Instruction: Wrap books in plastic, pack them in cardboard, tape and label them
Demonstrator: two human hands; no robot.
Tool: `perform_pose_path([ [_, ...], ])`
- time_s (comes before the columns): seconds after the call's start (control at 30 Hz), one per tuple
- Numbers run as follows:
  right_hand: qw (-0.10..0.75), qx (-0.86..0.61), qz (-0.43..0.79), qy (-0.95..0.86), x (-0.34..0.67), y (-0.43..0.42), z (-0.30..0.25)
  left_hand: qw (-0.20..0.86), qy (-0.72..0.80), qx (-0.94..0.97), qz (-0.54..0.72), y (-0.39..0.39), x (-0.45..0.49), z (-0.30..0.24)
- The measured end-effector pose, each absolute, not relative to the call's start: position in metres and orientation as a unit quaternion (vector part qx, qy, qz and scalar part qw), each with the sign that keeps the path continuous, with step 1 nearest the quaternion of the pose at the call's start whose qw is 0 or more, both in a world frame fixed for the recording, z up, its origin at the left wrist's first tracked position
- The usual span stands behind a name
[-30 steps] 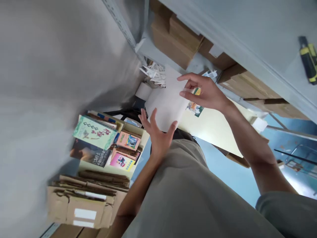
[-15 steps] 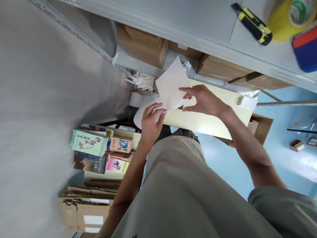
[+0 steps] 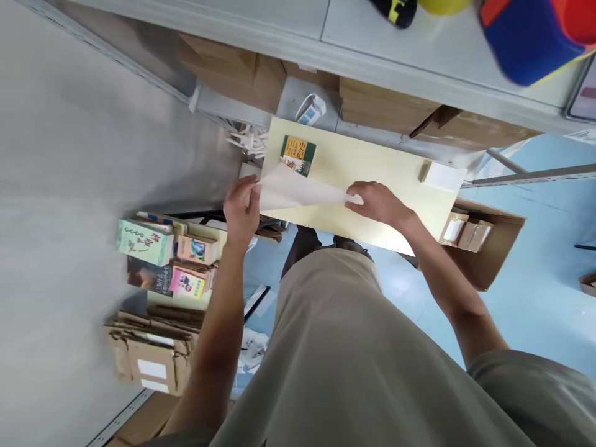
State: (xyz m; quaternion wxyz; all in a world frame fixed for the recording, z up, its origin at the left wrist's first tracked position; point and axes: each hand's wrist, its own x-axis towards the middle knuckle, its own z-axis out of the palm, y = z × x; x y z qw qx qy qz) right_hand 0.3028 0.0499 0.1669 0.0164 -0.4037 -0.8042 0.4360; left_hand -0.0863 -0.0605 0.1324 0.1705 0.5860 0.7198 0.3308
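Note:
A thin white sheet (image 3: 298, 189) stretches between my two hands above the pale yellow table. My left hand (image 3: 242, 208) pinches its left end between thumb and fingers. At the other end, my right hand (image 3: 375, 202) is closed on a corner of the sheet. Just behind the sheet lies a small book (image 3: 298, 154) with a green and orange cover, its lower edge partly covered by the sheet. The table top (image 3: 367, 164) extends to the right under my right hand.
Above the table runs a grey shelf (image 3: 261, 37) carrying a blue and red object (image 3: 521, 37). Cardboard boxes (image 3: 386, 108) and a white power strip (image 3: 313, 110) sit beneath it. Stacked books (image 3: 145, 241) stand at left; an open carton (image 3: 498, 248) is at right.
The white sheet has come away from the larger white material at left and is now drawn out sideways. My hands have moved apart, my right hand has closed on it, and the book is uncovered.

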Motion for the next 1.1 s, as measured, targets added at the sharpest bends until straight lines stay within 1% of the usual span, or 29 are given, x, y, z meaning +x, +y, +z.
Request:
perform_pose_path([
  [0.07, 0.037, -0.431, 0.470, -0.769, 0.332, 0.045, 0.160, 0.160, 0.725, 0.587, 0.323, -0.056, -0.076, 0.125],
  [0.2, 0.135, -0.478, 0.541, -0.679, 0.376, 0.035, 0.147, 0.162, 0.743, 0.583, 0.285, -0.046, -0.053, 0.111],
  [0.33, 0.214, -0.555, 0.565, -0.572, 0.402, 0.030, 0.120, 0.220, 0.743, 0.580, 0.251, -0.032, -0.023, 0.090],
  [0.47, 0.246, -0.619, 0.579, -0.471, 0.419, 0.031, 0.075, 0.286, 0.751, 0.547, 0.235, -0.021, 0.017, 0.053],
  [0.53, 0.241, -0.669, 0.549, -0.439, 0.426, 0.035, 0.050, 0.303, 0.754, 0.547, 0.200, -0.021, 0.035, 0.032],
  [0.63, 0.201, -0.745, 0.478, -0.419, 0.433, 0.041, 0.016, 0.317, 0.750, 0.570, 0.112, -0.027, 0.048, 0.007],
  [0.8, 0.135, -0.804, 0.403, -0.415, 0.438, 0.043, -0.021, 0.330, 0.762, 0.557, 0.016, -0.036, 0.019, -0.012],
  [0.97, 0.116, -0.823, 0.381, -0.405, 0.436, 0.026, -0.029, 0.345, 0.748, 0.565, -0.045, -0.027, -0.027, -0.019],
  [1.1, 0.126, -0.852, 0.287, -0.420, 0.411, 0.003, -0.019, 0.369, 0.716, 0.589, -0.065, -0.022, -0.039, -0.023],
])
